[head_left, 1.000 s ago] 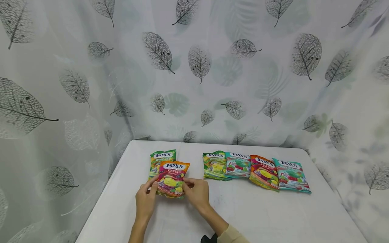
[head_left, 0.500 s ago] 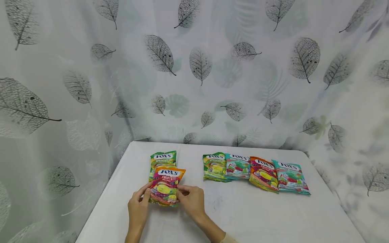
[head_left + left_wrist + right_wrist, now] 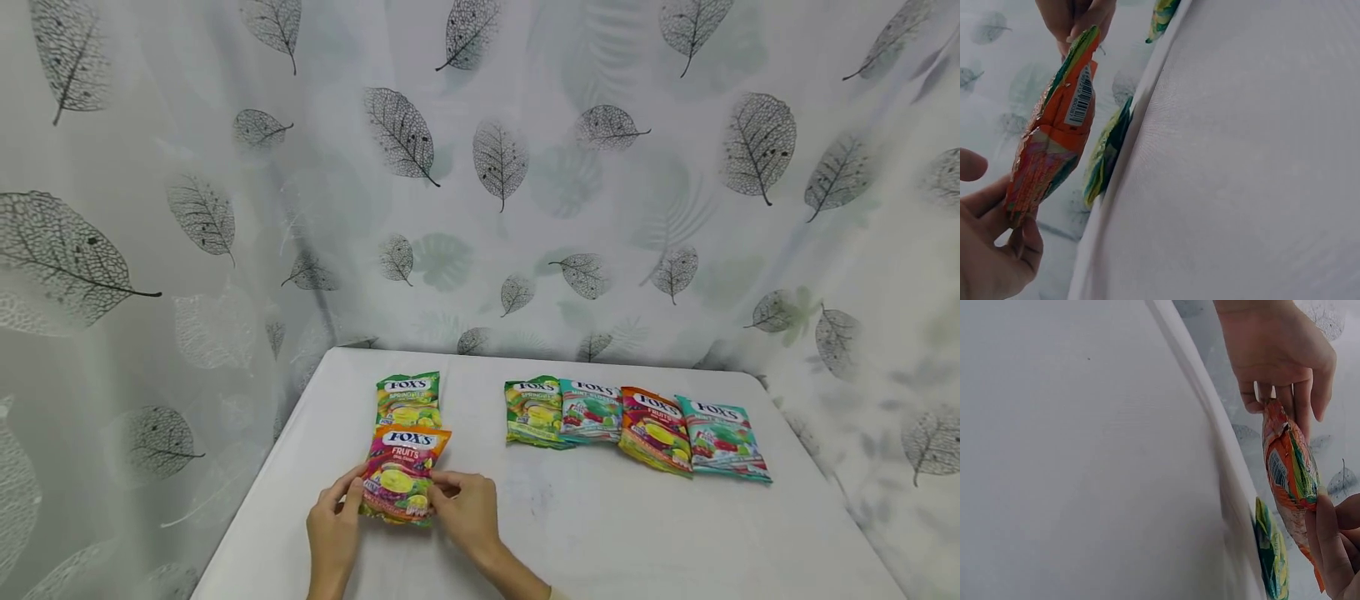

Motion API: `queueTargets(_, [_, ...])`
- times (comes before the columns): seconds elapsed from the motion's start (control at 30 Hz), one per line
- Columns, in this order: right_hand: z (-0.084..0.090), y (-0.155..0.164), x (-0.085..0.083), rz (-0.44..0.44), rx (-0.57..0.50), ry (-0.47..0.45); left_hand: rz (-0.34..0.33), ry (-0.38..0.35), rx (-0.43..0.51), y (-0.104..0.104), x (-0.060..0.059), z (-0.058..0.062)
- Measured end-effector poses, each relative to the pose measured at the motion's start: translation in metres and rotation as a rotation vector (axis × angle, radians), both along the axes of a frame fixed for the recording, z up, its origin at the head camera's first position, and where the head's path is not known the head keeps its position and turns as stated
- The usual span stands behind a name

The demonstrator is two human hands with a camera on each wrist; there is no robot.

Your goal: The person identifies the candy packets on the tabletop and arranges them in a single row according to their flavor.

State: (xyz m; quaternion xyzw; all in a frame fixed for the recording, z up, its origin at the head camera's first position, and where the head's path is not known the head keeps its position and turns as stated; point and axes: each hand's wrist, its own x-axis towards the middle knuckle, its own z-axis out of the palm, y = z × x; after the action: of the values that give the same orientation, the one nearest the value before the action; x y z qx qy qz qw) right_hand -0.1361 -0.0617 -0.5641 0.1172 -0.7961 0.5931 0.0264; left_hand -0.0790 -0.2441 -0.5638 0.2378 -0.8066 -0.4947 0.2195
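Both hands are on the orange candy bag [image 3: 401, 477] near the front-left part of the desk [image 3: 600, 533]. The left hand [image 3: 333, 525] pinches the bag's left edge, fingers curled round it; the right hand [image 3: 465, 510] pinches the right edge the same way. The bag is lifted off the desk and held between them, its printed face towards the person.

From the left wrist view, the orange candy bag [image 3: 1054, 134] shows its back with a barcode label, the left hand [image 3: 991, 250] gripping its lower end and the right hand [image 3: 1075, 19] holding the far end. From the right wrist view, the bag [image 3: 1291, 472] hangs edge-on between the left hand [image 3: 1279, 353] and the right hand [image 3: 1338, 540], clear of the desk surface.

Just behind the held bag, towards the back-left of the desk, lies a green candy bag [image 3: 407, 398], flat. Well apart from it, along the back-right stretch of the desk, sits a row of four bags touching or overlapping each other: a second green bag [image 3: 534, 412], a teal bag [image 3: 592, 410], a second orange bag [image 3: 655, 430] and a second teal bag [image 3: 722, 437] closest to the right edge. A leaf-print curtain [image 3: 495, 167] hangs behind the desk.
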Motion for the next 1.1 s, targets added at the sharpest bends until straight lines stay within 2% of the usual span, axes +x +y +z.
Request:
queueTargets(0.23, [-0.007, -0.006, 0.007, 0.012, -0.006, -0.030, 0.032, -0.048, 0.028, -0.005, 0.008, -0.003])
queueTargets(0.47, [-0.009, -0.013, 0.010, 0.023, -0.029, -0.012, 0.055, -0.073, 0.032, -0.010, 0.015, -0.003])
queueTargets(0.77, [-0.017, -0.028, 0.015, 0.046, -0.065, -0.055, 0.053, -0.112, 0.036, -0.026, 0.021, 0.000])
queueTargets(1.1, [-0.018, -0.042, 0.020, 0.063, -0.096, -0.108, 0.038, -0.132, 0.072, -0.041, 0.023, -0.005])
